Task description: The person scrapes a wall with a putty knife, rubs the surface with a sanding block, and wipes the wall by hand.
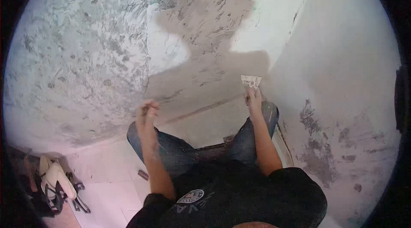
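Note:
My right hand (253, 98) is wrapped round the handle of a putty knife (251, 81), whose wide, stained blade points up toward the wall above my right knee. My left hand (147, 111) is raised over my left knee with its fingers curled; it is slightly blurred, and whether anything is between the fingers cannot be made out. The patchy, scraped wall (115, 52) stands in front of both hands, with my shadow across it.
A second wall (338, 112) with dark patches rises at the right and meets the front wall in a corner. On the pale floor (107, 185) lie a small dark reddish object (143, 175) and, at the lower left, a cream-coloured item (58, 176) with black straps.

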{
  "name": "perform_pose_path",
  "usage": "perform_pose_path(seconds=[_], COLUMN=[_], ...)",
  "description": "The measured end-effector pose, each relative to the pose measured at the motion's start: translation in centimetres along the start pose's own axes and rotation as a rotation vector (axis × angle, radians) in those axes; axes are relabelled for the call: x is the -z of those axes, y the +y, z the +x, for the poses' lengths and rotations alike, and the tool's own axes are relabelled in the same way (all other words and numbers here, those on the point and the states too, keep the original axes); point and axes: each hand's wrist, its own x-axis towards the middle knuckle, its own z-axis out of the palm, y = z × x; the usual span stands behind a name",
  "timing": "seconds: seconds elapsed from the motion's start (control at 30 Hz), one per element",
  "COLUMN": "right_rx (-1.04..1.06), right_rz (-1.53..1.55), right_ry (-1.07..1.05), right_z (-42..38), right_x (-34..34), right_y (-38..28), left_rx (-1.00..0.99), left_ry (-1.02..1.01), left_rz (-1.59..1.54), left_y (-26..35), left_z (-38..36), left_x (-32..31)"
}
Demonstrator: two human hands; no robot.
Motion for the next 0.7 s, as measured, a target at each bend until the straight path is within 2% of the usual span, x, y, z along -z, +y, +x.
perform_pose_path(seconds=[0.07,0.1,0.17,0.23,0.27,0.3,0.4,0.43,0.47,0.57,0.63,0.7], right_rx=[0.065,0.098,0.094,0.09,0.055,0.022,-0.084,-0.002,-0.001,-0.075,-0.048,-0.111], right_rz=[-0.162,-0.034,-0.015,0.004,0.085,0.167,0.355,0.376,0.39,0.378,0.508,0.579], right_ry=[0.039,-0.014,-0.007,0.002,-0.088,-0.178,-0.019,-0.12,-0.102,-0.03,0.005,-0.008], right_z=[-2.0,-2.8,-4.9,-6.1,-6.3,-6.1,-4.1,-3.4,-3.3,-2.1,-1.2,-0.7], right_x=[-2.5,-3.5,-6.1,-7.6,-8.0,-8.5,-11.5,-11.8,-12.4,-14.5,-15.4,-15.3], right_y=[-1.2,-1.0,-3.6,-6.4,-7.6,-8.3,-9.0,-8.3,-8.3,-8.1,-7.2,-6.3], left_rx=[-0.159,-0.253,-0.249,-0.293,-0.333,-0.333,-0.248,-0.116,0.019,-0.019,-0.041,-0.057], left_ry=[-0.186,-0.274,-0.418,-0.466,-0.497,-0.516,-0.575,-0.556,-0.535,-0.607,-0.614,-0.62], left_rz=[0.226,0.361,0.422,0.439,0.457,0.457,0.416,0.354,0.295,0.364,0.431,0.506], left_y=[-1.2,-0.7,-1.5,-0.7,-0.5,-1.0,-2.0,-1.4,-1.1,-2.3,-1.8,-2.5], left_z=[-0.3,-0.9,-1.6,-1.7,-1.3,-0.7,1.9,2.7,3.6,6.8,7.0,7.0], left_x=[-1.1,-2.6,-4.9,-7.4,-8.4,-9.3,-12.0,-13.0,-13.9,-16.5,-17.7,-18.7])
